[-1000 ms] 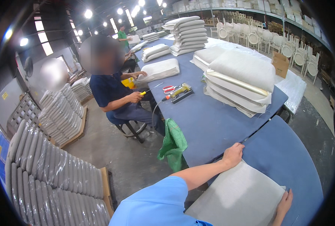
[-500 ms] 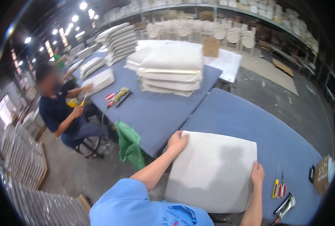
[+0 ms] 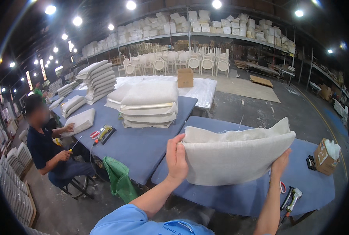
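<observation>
Between my two hands I hold a pale grey fabric-covered seat cushion (image 3: pixel 233 160), tilted up above the blue table (image 3: pixel 206 199). Its front edge faces me, and loose, frayed cloth stands up along its far side. My left hand (image 3: pixel 177 158) is closed on the left corner, thumb on the near face. At the right end, my right hand (image 3: pixel 280 162) grips the edge. Past that hand on the table lie red-handled scissors (image 3: pixel 282 187), partly hidden by my arm, and a staple gun (image 3: pixel 293 199) with a hose.
A cardboard box (image 3: pixel 326 156) with white plastic stands at the table's right edge. Stacked cushions (image 3: pixel 149 103) rest on the adjoining table. At left, a seated co-worker (image 3: pixel 45 137) holds a yellow-handled tool beside another cushion. A green cloth (image 3: pixel 119 178) hangs from the table edge.
The cushion has been lifted and tipped from lying nearly flat, so its edge and loose cloth now show. Both hands have risen with it. The view has swung up and right.
</observation>
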Tool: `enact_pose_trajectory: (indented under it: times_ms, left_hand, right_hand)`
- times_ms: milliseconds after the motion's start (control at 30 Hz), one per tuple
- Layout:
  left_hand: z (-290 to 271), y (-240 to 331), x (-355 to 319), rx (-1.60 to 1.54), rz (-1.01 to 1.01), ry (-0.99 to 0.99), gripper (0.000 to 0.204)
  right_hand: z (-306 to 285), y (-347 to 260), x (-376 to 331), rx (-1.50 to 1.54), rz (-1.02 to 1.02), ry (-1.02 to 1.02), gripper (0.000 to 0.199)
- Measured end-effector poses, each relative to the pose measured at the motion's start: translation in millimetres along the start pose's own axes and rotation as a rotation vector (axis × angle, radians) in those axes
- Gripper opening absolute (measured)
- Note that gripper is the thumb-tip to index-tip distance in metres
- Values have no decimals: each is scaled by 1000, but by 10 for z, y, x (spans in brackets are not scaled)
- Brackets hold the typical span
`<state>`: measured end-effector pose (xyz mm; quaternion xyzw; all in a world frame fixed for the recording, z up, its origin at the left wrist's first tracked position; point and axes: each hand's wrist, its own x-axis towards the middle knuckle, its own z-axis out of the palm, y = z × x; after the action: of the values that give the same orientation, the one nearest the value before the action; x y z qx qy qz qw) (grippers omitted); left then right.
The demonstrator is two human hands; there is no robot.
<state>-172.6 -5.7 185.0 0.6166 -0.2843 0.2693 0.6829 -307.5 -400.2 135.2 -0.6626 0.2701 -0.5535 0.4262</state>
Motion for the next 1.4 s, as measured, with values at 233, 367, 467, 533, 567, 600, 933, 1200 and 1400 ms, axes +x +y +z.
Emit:
enact_pose_trajectory:
  times_ms: [233, 367, 467, 533, 567, 600, 933, 1200, 1400]
  left_hand:
    - [343, 87, -98, -75, 136, -206, 40]
    - [370, 102, -137, -146, 116, -174, 44]
    - [364, 210, -161, -38, 215, -216, 58]
    - [338, 259, -144, 71, 311, -256, 68]
    - [344, 268, -145, 103, 339, -272, 71]
    - [330, 269, -144, 149, 371, -296, 73]
    - [250, 299, -29, 27, 286, -357, 52]
    - [270, 118, -5, 36, 372, -311, 41]
    - [251, 74, 41, 31, 353, -289, 30]
  right_hand:
    - [-187, 441, 165, 101, 227, 41, 87]
    - [-275, 555, 171, 148, 240, -76, 85]
    - [-450, 508, 210, 210, 280, -91, 81]
    - [-462, 367, 174, 184, 149, 0, 75]
    - [-455, 250, 193, 122, -3, 81, 70]
    - [-405, 128, 153, 68, -143, 160, 65]
    - [93, -1746, -814, -401, -1080, -439, 37]
    - [249, -1520, -628, -355, -1080, -314, 42]
    - [105, -1275, -241, -386, -1057, -182, 39]
